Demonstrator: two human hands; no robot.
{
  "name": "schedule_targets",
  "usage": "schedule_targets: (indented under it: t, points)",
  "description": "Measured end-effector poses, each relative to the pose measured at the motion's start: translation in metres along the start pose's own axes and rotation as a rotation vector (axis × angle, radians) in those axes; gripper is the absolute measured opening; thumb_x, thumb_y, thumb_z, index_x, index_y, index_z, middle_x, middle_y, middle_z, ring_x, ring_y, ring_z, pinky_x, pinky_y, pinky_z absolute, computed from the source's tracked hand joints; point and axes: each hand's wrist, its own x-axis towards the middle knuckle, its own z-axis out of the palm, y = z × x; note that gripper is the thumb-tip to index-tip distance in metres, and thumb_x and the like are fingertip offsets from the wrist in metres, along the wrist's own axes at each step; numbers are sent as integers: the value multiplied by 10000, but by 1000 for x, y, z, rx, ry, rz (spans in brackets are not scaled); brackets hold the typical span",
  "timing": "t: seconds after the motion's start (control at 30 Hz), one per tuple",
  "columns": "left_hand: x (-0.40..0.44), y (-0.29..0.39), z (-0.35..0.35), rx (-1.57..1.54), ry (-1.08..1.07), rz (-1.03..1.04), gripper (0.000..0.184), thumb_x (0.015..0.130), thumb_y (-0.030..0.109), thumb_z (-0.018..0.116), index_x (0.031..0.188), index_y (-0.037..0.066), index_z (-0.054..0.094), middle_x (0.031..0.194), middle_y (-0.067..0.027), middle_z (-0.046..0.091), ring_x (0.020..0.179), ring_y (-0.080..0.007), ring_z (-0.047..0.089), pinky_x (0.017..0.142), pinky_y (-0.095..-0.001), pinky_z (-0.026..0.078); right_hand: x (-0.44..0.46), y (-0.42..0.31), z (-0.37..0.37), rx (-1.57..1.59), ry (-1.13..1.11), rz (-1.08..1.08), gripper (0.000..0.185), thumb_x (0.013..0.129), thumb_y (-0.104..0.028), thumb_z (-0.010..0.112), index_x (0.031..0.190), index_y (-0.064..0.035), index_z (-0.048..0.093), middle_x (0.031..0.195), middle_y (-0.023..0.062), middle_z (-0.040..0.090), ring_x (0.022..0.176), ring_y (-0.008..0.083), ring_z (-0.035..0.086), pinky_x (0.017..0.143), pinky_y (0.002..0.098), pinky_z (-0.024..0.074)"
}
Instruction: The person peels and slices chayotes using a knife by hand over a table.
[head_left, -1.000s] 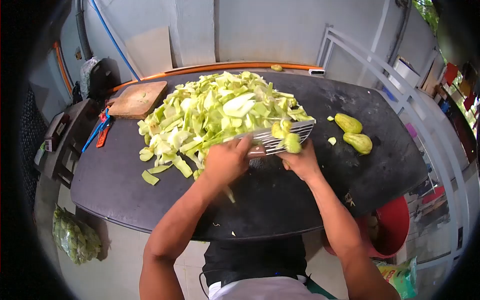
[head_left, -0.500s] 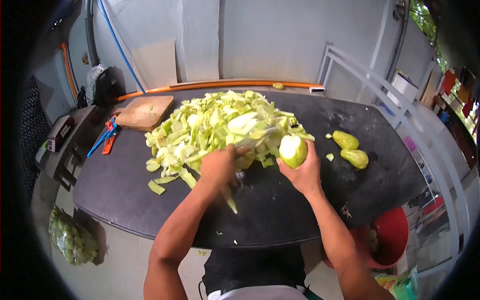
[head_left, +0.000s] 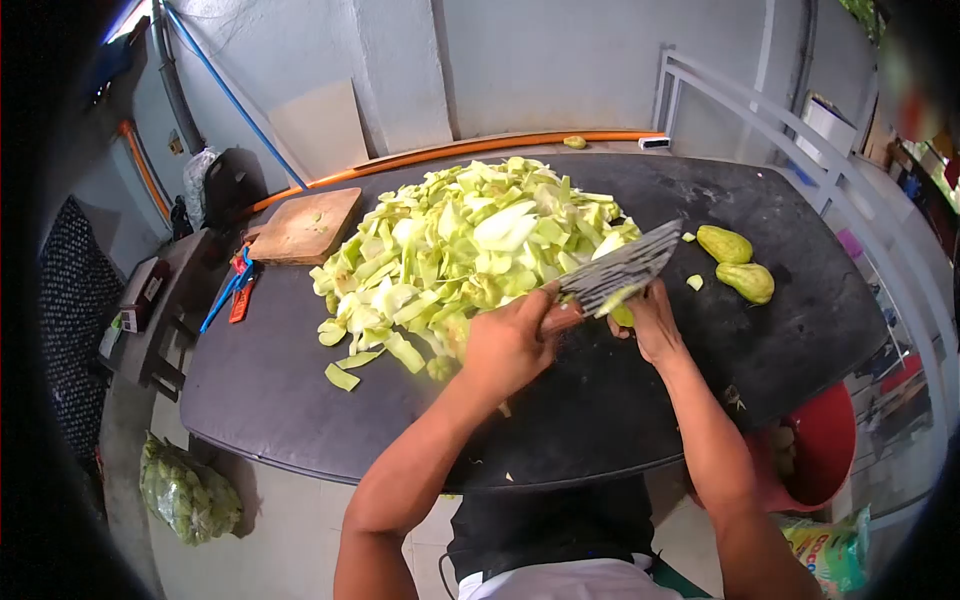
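Note:
My left hand [head_left: 512,343] is wrapped round the brown handle of a broad slotted blade [head_left: 630,265]. That blade lies across a green chayote [head_left: 622,316], which my right hand [head_left: 652,325] holds; most of the chayote is hidden behind the metal. Both hands are above the dark table, at the right front of a large heap of pale green slices [head_left: 440,250]. Two whole chayotes [head_left: 745,283] lie to the right of my right hand, with small cut bits beside them.
A wooden cutting board [head_left: 305,228] and a red and blue tool [head_left: 240,285] lie on the dark table [head_left: 300,420] at the left. A red bucket [head_left: 825,450] stands below its right edge. On the floor at the left is a filled plastic bag [head_left: 188,490].
Half a second ago the blade was down by the heap and the chayote's pale cut face showed. Now the blade has swung up and right across the chayote. The view has shifted.

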Motion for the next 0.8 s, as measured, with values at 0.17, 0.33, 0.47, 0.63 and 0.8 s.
schedule_targets:
  t: [0.17, 0.33, 0.47, 0.63, 0.8]
  points:
    - [0, 10, -7, 72, -1, 186, 475, 782, 78, 757, 1244, 78, 651, 802, -129, 676, 683, -316, 687, 587, -397, 543, -8, 6, 0, -472, 63, -129, 276, 1005, -282, 513, 979, -18, 591, 751, 53, 592, 572, 130, 539, 494, 291, 402]
    - [0, 12, -9, 42, 0, 209, 495, 767, 73, 760, 1249, 59, 650, 755, -111, 639, 639, -303, 663, 569, -393, 532, -5, 35, -17, -972, 61, -426, 273, 948, -213, 595, 1106, 6, 637, 1020, 163, 679, 988, 308, 641, 872, 423, 490]
    - [-3, 5, -2, 79, 29, 278, 566, 767, 142, 748, 1311, 68, 612, 753, -29, 594, 621, -233, 635, 518, -357, 506, -2, 79, -43, -902, -1, -442, 349, 955, -260, 622, 1216, -30, 651, 1245, 176, 658, 1203, 333, 596, 1018, 449, 463]
    - [0, -12, -1, 63, -10, 118, 330, 839, 99, 720, 1166, 83, 679, 770, -132, 665, 656, -328, 676, 582, -414, 536, -3, 6, -3, -420, -21, -265, 582, 820, -459, 804, 1171, -19, 657, 1138, 118, 696, 1067, 222, 653, 927, 374, 517]
    - [1, -48, -10, 164, -86, -240, 152, 909, 184, 697, 1027, 88, 683, 708, -192, 663, 652, -383, 674, 593, -434, 531, -4, -21, 7, -302, 21, -242, 705, 762, -574, 816, 1106, 23, 667, 948, 79, 694, 866, 168, 650, 800, 323, 531]
